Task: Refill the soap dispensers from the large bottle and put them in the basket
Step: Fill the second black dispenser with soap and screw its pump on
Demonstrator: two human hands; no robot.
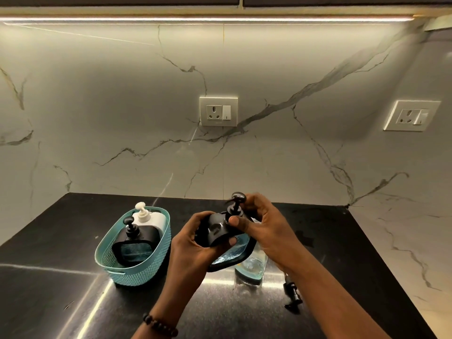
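A black soap dispenser with a blue sponge tray is held above the dark counter. My left hand grips its body from the left. My right hand is closed around its black pump top. Behind and below it stands the large clear bottle holding pale liquid, with no pump on it. To the left is a teal woven basket holding a second black dispenser and a white dispenser.
A loose black pump head lies on the counter to the right, beside my right forearm. The marble backsplash carries two wall sockets. The black counter ends at a marble side wall on the right.
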